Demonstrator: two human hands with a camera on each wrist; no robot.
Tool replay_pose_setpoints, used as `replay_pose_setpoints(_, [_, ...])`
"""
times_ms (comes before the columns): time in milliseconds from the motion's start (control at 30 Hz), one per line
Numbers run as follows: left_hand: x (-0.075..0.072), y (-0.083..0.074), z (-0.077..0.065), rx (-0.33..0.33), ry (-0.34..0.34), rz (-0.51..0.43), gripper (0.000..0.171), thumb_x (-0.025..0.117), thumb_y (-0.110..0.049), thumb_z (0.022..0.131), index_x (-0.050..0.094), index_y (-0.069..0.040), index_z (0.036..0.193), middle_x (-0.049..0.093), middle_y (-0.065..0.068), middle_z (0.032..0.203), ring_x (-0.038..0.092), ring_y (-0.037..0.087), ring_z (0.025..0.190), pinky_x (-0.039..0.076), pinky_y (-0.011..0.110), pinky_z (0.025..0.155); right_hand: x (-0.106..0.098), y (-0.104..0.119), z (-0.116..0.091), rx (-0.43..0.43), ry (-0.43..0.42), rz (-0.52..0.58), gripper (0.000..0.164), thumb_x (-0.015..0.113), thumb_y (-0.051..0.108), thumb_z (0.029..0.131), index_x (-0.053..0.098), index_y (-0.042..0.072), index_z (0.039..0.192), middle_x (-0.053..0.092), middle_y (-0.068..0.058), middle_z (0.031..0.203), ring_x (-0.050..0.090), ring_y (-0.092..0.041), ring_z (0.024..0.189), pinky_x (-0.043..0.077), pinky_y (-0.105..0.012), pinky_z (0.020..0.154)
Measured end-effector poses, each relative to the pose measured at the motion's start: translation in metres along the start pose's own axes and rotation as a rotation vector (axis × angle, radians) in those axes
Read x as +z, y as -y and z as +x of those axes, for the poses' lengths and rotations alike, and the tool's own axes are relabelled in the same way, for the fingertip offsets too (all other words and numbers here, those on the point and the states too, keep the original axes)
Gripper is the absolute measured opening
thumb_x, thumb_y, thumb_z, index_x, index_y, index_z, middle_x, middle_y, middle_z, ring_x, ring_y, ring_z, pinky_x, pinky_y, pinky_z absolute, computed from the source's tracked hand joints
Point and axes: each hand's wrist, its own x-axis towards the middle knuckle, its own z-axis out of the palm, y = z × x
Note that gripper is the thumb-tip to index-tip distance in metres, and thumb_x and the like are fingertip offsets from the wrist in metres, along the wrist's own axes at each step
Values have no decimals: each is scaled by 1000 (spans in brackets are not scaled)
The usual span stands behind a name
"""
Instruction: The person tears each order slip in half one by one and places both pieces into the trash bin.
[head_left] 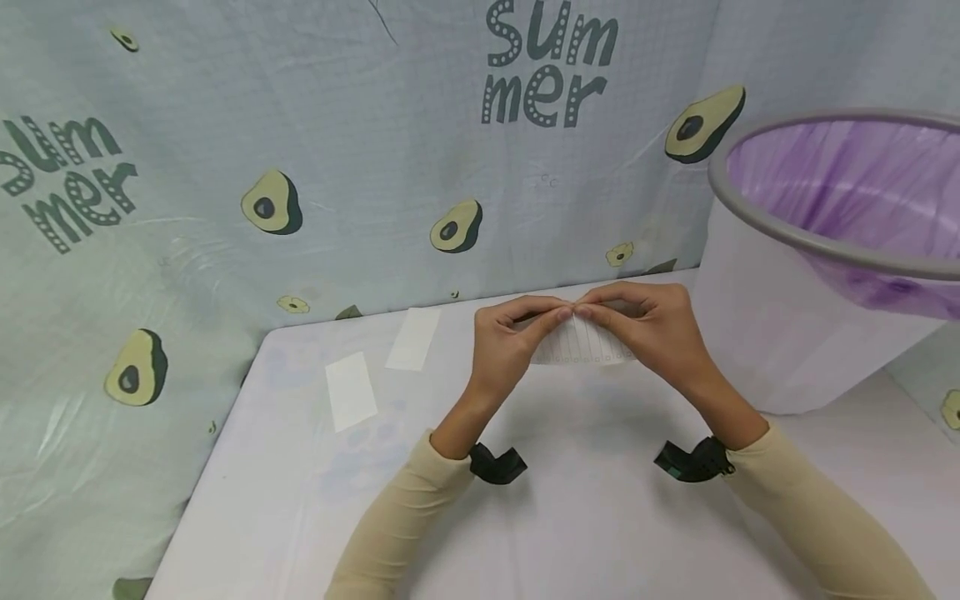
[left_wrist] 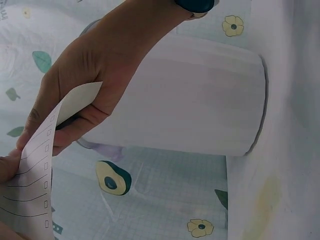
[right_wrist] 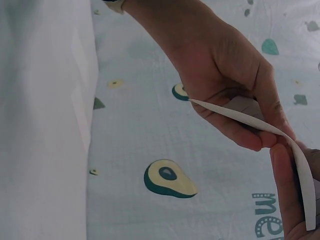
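A sheet of white paper (head_left: 577, 343), printed with thin lines and a row of small squares along one edge, is held up above the table. My left hand (head_left: 501, 343) pinches its upper edge between thumb and fingertips. Right beside that grip, my right hand (head_left: 658, 325) pinches the same edge, and the fingertips of both hands meet. The sheet (left_wrist: 36, 175) curves away from the fingers in the left wrist view. From the right wrist view, the paper (right_wrist: 250, 120) appears nearly edge-on. Parts of it are hidden behind the hands.
Two small white paper pieces (head_left: 351, 392) lie on the white table (head_left: 300, 517), left of the hands. A white bin (head_left: 765, 333) with a grey rim and purple liner stands at the right. Behind hangs a curtain (head_left: 360, 150) with avocado prints.
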Motion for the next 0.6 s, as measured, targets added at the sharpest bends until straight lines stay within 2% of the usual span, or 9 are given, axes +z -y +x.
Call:
replay_pose_setpoints(300, [4,1,5,4,2,8,12,76,-1,90,78,6,99,77,17,96,75,21,93,60,37,83,-9,-3,3,-25,16,-17,15,78,-7,85,80,3,96,78,-6,91,74,-5,81,58,-18,71])
replay_pose_setpoints(467, [6,3,7,16,25,18,12,76,-2,90,78,5,100,77,17,97,75,20,95,60,36,84,-15,-3,4,0,32,-56,16,79,-4,84,81,5,97,78,-6,91,74,-3,80,57,-16,70])
replay_pose_setpoints(600, [8,4,8,15,52,16,13,76,-2,90,78,4,101,77,16,97,74,19,95,60,38,85,-24,-3,5,31,76,-74,16,80,-1,85,81,7,98,78,-5,92,74,-3,81,57,-17,71])
